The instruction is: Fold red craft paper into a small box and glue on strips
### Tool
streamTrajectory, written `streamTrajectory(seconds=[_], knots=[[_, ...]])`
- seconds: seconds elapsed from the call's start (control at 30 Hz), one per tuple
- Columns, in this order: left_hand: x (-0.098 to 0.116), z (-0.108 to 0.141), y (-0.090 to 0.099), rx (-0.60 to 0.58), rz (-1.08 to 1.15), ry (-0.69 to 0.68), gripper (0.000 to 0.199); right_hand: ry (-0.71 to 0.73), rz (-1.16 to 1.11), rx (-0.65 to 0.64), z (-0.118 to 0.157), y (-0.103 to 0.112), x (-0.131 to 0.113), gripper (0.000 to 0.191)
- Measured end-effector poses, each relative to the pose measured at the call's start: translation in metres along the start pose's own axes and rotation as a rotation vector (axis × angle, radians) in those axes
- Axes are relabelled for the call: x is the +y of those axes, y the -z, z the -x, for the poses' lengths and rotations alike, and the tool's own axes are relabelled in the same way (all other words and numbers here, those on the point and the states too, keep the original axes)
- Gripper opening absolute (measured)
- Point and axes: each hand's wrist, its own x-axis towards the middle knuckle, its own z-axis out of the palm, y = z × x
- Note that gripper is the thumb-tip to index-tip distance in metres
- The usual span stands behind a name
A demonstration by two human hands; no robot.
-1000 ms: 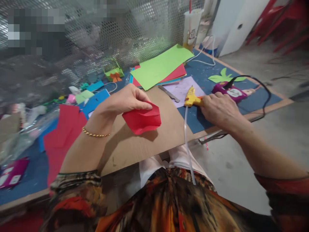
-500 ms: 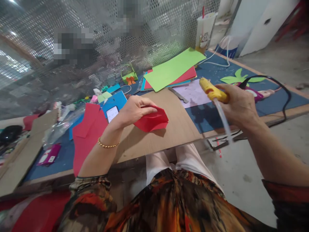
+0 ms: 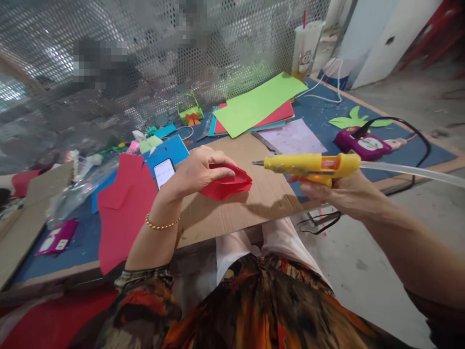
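My left hand (image 3: 203, 169) is closed on a folded piece of red paper (image 3: 232, 186), its thumb laid along the upper fold. The paper is held over a brown cardboard sheet (image 3: 207, 223). In my right hand (image 3: 336, 191) is a yellow hot glue gun (image 3: 308, 165), gripped with the fingers around its handle. The gun's metal nozzle points left toward the red paper, with a small gap between them. A clear glue stick (image 3: 410, 173) sticks out of the gun's back end to the right.
Green sheets (image 3: 261, 104) lie on coloured paper at the back. A utility knife (image 3: 267, 143) rests near lilac paper (image 3: 300, 138). On the right is a purple box with a cord (image 3: 363, 144). A phone (image 3: 164, 173) and red paper (image 3: 121, 203) lie left; a drink cup (image 3: 305, 51) stands behind.
My right hand has turned the glue gun so its nozzle now points left, and brought it closer to the red paper. My left hand keeps its hold on the paper.
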Motion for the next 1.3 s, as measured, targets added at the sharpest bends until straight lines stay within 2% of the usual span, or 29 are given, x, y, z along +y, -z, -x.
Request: streamTrajectory(seconds=[0.1, 0.23, 0.37, 0.63, 1.0, 1.3], knots=[[0.0, 0.002, 0.001, -0.017, -0.031, 0.012, 0.016, -0.165, -0.047, -0.097, -0.005, -0.009, 0.009, 0.046], [-0.001, 0.005, 0.002, -0.006, -0.084, 0.026, 0.014, -0.169, -0.047, -0.114, -0.009, -0.017, 0.022, 0.045], [-0.002, 0.007, 0.002, -0.017, -0.104, -0.011, 0.016, -0.165, -0.054, -0.108, -0.01, -0.02, 0.022, 0.04], [-0.001, 0.008, 0.003, -0.059, -0.135, -0.032, 0.018, -0.373, -0.043, -0.154, -0.011, -0.02, 0.018, 0.055], [-0.007, 0.009, -0.001, 0.004, -0.05, -0.087, 0.016, -0.292, 0.064, -0.161, -0.015, -0.018, 0.018, 0.05], [-0.003, 0.009, 0.0, -0.008, -0.088, -0.041, 0.019, -0.309, 0.071, -0.124, -0.015, -0.021, 0.017, 0.049]])
